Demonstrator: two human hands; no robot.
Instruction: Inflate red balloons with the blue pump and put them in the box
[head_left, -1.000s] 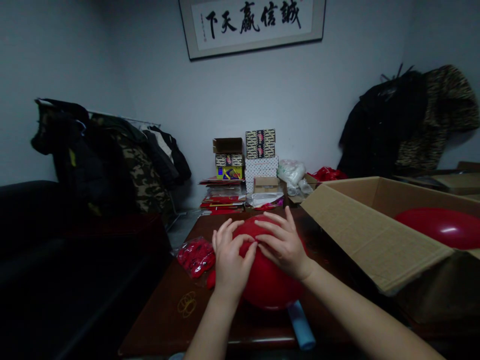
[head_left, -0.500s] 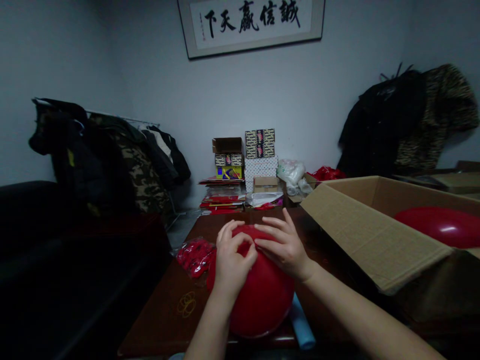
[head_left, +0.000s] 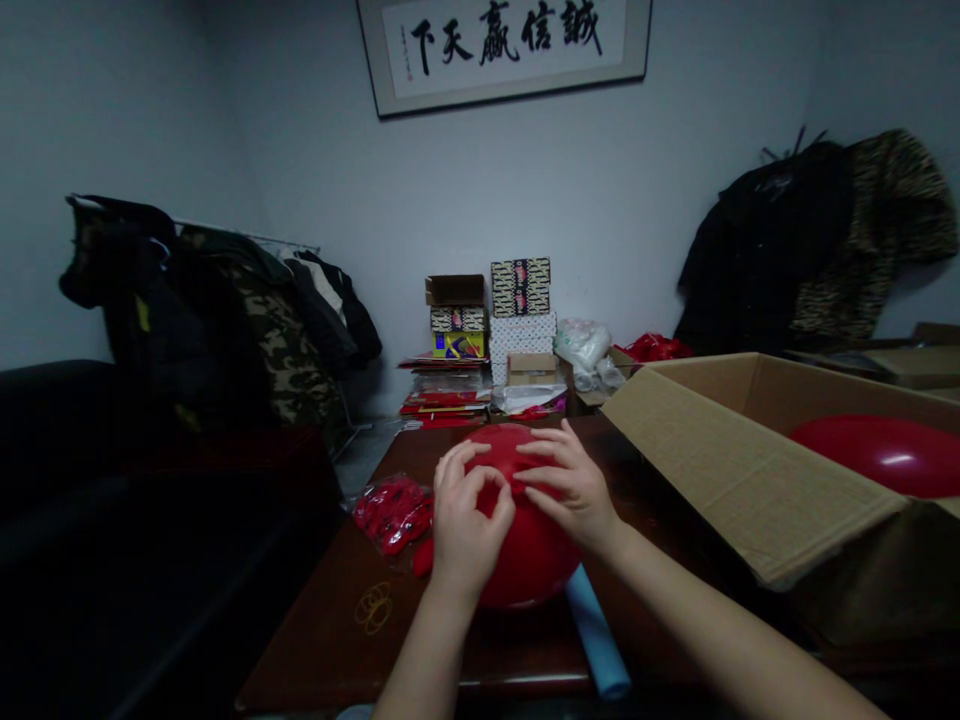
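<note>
A round, inflated red balloon [head_left: 534,565] is between my hands above the dark wooden table. My left hand [head_left: 472,515] pinches the balloon's neck between thumb and forefinger, its other fingers curved over the top. Close beside the neck, my right hand [head_left: 570,490] has its fingers apart, the tips at the balloon's upper right. The exact contact at the neck is too small to make out. A light blue tube [head_left: 598,632] lies under the balloon's right side. To the left are a clear packet of red balloons [head_left: 391,512] and several yellow rubber bands [head_left: 373,608].
An open cardboard box [head_left: 750,470] with another red balloon [head_left: 885,452] inside stands at the right. Stacked boxes [head_left: 521,340] and red packets fill the back. A dark sofa [head_left: 150,570] is at the left; coats hang on both sides.
The balloon has shifted up and away, showing more of the tube and table in front. My right hand's fingers have curled downward and its thumb has come away from the fingers. My left hand still pinches.
</note>
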